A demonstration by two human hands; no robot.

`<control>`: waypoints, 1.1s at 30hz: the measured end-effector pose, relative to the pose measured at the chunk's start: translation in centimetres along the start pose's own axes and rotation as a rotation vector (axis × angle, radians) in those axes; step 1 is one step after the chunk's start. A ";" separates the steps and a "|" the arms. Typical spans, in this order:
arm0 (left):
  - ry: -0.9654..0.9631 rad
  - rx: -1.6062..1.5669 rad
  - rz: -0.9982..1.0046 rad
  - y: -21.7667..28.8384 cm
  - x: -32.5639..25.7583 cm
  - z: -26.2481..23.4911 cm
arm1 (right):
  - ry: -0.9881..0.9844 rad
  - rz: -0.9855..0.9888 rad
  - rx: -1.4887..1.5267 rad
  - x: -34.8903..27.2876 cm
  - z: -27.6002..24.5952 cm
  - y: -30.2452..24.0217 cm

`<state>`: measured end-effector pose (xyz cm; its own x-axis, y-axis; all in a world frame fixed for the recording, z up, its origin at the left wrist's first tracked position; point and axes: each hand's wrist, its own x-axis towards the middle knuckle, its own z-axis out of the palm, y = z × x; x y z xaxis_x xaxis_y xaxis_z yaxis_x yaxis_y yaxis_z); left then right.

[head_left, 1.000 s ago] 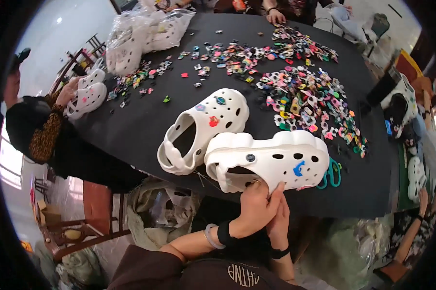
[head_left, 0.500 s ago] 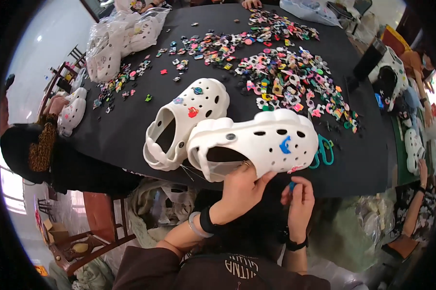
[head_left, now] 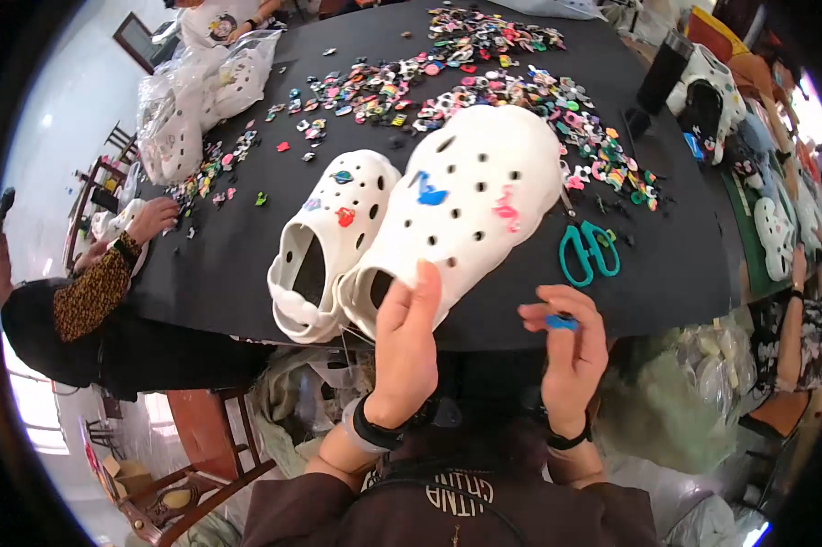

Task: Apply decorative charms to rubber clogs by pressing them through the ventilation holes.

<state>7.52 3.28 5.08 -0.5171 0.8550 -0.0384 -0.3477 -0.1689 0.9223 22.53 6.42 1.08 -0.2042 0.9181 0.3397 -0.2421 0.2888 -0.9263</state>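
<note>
A white clog (head_left: 475, 191) with a blue and a pink charm on its perforated top is tilted up in my left hand (head_left: 408, 337). The fingers of that hand grip the clog by its opening, the thumb lying on top. Apart from the clog, my right hand (head_left: 570, 356) pinches a small blue shoe charm (head_left: 562, 322) between its fingers. Left of the held clog, a second white clog (head_left: 333, 242) rests on the black table, bearing several charms. Scissors with teal handles (head_left: 590, 253) lie on the table beyond my right hand.
Loose colourful charms (head_left: 365, 91) are spread over the far part of the black table (head_left: 220, 283). Clear bags of white clogs (head_left: 174, 128) stand at the far left, a black bottle (head_left: 666, 71) at the right. Other people work at left and right.
My left hand has turned the held clog toe-away and upward, so its top faces me. My right hand still holds the blue charm. The view has shifted, and the scissors now show fully.
</note>
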 end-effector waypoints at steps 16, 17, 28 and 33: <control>-0.384 0.815 0.336 -8.0 -3.8 1.9 | 0.260 0.039 -0.036 -3.8 -2.9 3.5; -0.401 0.914 0.417 -8.7 -4.0 1.6 | 0.273 0.032 -0.068 -4.1 -3.0 3.7; -0.047 1.131 0.581 -6.0 -2.2 -5.2 | -0.116 0.017 -0.088 -2.4 4.8 6.3; 0.065 1.197 0.395 -4.5 -0.7 -4.0 | 0.182 0.209 0.078 -2.3 3.5 6.8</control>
<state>6.33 1.45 -0.63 -0.4731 0.8165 0.3309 0.7457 0.1711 0.6439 18.01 5.25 -5.40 -0.0857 0.9911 0.1017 -0.2859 0.0734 -0.9554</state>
